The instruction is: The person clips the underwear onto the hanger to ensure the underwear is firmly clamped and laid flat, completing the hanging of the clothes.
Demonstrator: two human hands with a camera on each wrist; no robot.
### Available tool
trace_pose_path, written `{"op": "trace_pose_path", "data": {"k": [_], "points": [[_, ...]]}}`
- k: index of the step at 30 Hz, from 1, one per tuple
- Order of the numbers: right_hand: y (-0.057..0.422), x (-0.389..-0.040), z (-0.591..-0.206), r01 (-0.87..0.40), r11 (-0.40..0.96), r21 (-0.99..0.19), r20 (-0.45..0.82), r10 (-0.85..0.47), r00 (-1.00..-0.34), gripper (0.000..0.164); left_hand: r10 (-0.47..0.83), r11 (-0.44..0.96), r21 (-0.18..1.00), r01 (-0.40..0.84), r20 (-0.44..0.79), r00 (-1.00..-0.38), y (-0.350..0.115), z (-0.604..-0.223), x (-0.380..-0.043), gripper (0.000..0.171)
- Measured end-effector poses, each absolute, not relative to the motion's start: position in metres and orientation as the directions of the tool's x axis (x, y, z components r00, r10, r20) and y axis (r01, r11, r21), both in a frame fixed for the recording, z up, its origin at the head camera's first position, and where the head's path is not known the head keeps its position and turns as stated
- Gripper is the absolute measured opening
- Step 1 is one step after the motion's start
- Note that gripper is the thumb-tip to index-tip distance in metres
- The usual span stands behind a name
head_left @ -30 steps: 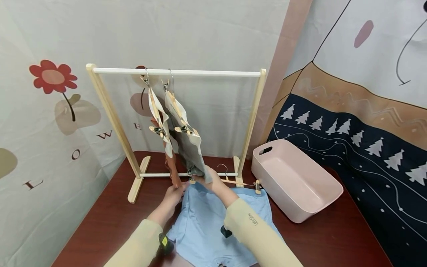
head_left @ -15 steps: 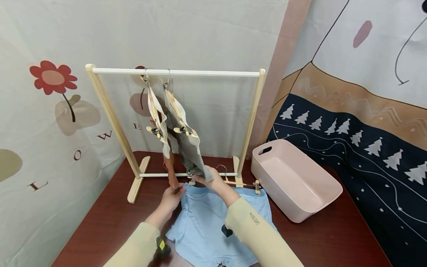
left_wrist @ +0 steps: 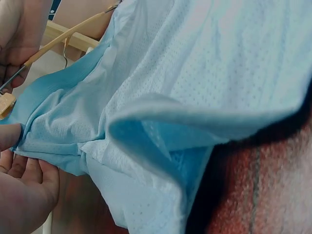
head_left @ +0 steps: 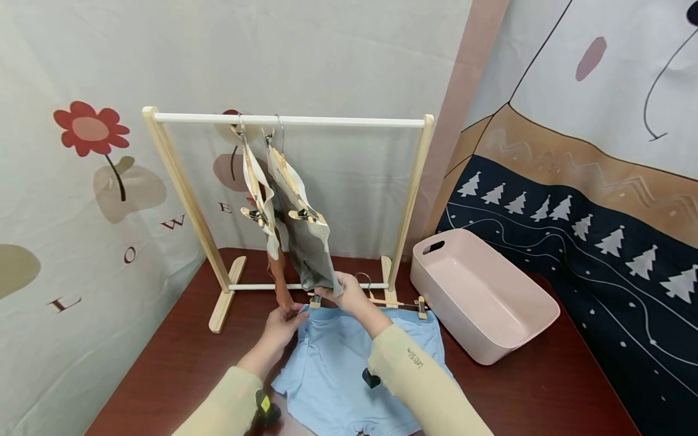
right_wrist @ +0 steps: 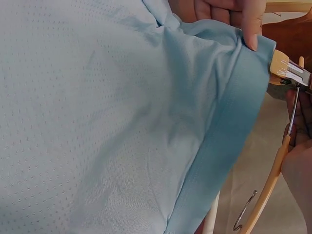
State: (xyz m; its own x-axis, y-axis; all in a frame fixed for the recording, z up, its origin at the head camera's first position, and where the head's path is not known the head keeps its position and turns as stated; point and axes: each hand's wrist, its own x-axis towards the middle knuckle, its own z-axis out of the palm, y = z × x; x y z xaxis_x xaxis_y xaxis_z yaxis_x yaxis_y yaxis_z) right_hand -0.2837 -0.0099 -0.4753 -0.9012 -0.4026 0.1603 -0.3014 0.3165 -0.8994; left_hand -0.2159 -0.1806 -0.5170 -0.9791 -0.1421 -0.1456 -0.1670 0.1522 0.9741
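Note:
Light blue shorts [head_left: 354, 363] lie on the table, waistband toward the rack. My left hand [head_left: 280, 330] pinches the left waistband corner, its thumb on top in the right wrist view. My right hand [head_left: 349, 297] grips the left end of a wooden clip hanger [right_wrist: 270, 185], fingers behind the metal rod. The hanger's left clip [right_wrist: 280, 64] sits right at the waistband corner; its right clip [head_left: 422, 307] is on the other end of the waistband. A grey hanging garment [head_left: 313, 254] partly covers my right fingers.
A wooden clothes rack [head_left: 180, 181] with a white top bar [head_left: 349, 122] stands behind my hands. A rust-coloured garment [head_left: 279, 278] hangs left of the grey one. On the right of the dark red table [head_left: 163, 375] stands a pink bin [head_left: 447, 303].
My left hand has drawn slightly toward me with the waistband corner. The grey garment's lower end has shifted a little, and my right hand stays at the hanger's left end.

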Motion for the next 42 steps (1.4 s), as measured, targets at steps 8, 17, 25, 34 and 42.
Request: {"op": "trace_pose_path", "data": {"k": [8, 17, 25, 34, 42], "points": [[-0.0111, -0.2859, -0.4792, -0.324, 0.376, -0.868, 0.176, -0.377, -0.909, 0.029, -0.172, 0.061, 0.978, -0.197, -0.184, -0.968, -0.1775, -0.5207, -0.2194, 0.032], [-0.0101, -0.2858, -0.4800, -0.329, 0.402, -0.854, 0.184, -0.359, -0.915, 0.031, -0.256, 0.048, 0.982, -0.184, -0.166, -0.952, -0.1759, -0.5238, -0.2217, 0.037], [-0.0111, -0.2861, -0.4797, -0.314, 0.391, -0.865, 0.178, -0.346, -0.921, 0.035, -0.256, 0.001, 0.986, -0.168, -0.162, -0.953, -0.1814, -0.5199, -0.2171, 0.038], [-0.0112, -0.2859, -0.4804, -0.332, 0.395, -0.857, 0.198, -0.343, -0.918, 0.033, -0.241, -0.008, 0.989, -0.148, -0.145, -0.960, -0.1782, -0.5195, -0.2175, 0.033], [-0.0138, -0.2867, -0.4806, -0.332, 0.405, -0.852, 0.197, -0.340, -0.920, 0.035, -0.279, -0.033, 0.984, -0.177, -0.179, -0.944, -0.1744, -0.5213, -0.2197, 0.034]]}}
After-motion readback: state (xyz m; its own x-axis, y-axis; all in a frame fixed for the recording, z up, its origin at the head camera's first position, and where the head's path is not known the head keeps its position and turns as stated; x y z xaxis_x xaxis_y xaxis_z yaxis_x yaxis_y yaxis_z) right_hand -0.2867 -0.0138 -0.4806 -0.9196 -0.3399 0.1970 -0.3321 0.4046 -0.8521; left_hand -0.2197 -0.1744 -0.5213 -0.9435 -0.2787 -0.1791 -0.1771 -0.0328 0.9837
